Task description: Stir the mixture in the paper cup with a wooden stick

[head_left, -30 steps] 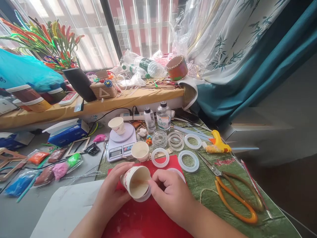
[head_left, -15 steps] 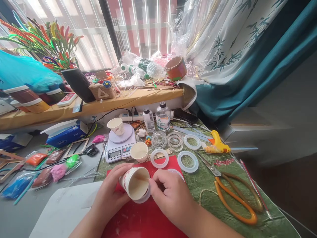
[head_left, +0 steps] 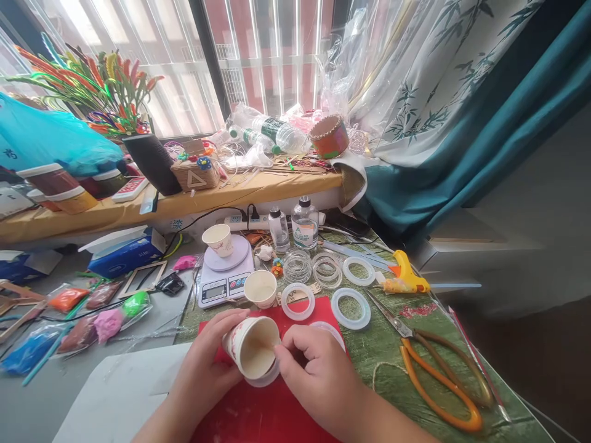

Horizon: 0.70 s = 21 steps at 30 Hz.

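My left hand (head_left: 216,357) is wrapped around a white paper cup (head_left: 235,342) with a red print, tilted so its mouth faces me and slightly right. My right hand (head_left: 318,369) is closed in a pinch at the cup's right rim, on what looks like a thin pale stick reaching inside; most of it is hidden. Below the cup's lip a translucent ring mould (head_left: 264,383) shows in part on the red sheet (head_left: 258,412). Behind my right hand another ring mould (head_left: 330,329) is partly covered.
Beyond the hands stand another paper cup (head_left: 260,290), a kitchen scale (head_left: 217,289) bearing a cup (head_left: 218,240), and two clear bottles (head_left: 305,227). Ring moulds (head_left: 351,309), scissors (head_left: 406,332) and a yellow glue gun (head_left: 406,274) lie right. Bagged clay (head_left: 108,325) lies left.
The view has tilted slightly, so everything sits a little lower in the picture. Both hands keep their hold, and the cup stays tilted over the ring mould.
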Motion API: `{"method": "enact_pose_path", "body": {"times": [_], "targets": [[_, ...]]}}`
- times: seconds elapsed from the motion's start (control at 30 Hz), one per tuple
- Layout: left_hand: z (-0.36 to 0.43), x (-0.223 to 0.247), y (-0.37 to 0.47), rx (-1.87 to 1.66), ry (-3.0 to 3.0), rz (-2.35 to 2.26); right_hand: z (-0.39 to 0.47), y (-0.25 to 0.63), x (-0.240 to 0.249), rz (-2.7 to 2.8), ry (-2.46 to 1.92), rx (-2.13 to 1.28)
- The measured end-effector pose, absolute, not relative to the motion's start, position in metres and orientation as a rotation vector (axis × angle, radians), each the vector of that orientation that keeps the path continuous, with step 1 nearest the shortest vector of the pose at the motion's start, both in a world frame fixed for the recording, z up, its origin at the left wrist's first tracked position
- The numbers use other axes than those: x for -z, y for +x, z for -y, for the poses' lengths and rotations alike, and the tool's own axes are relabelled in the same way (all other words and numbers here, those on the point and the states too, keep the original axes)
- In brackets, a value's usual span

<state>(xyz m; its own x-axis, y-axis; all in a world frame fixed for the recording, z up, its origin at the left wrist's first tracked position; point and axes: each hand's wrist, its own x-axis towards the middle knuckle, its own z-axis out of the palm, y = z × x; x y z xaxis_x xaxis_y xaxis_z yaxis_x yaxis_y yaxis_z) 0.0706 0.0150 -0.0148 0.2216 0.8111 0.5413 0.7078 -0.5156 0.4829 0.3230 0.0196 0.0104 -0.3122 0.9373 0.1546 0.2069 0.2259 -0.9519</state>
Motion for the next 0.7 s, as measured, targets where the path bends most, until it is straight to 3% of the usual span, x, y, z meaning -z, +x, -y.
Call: {"method": "enact_pose_path", "body": {"times": [0.53,0.7], "targets": [[-0.0141,0.0220,0.0693,-1.188,2.274,-1.455,-0.0188,0.3230,-0.0121,1.791,-0.982,-1.089],[-0.0135,0.0226,0.0686,-1.189,2.308,-1.475,-0.0189,0.3211,-0.0101,1.782,-1.026,-0.839]]}}
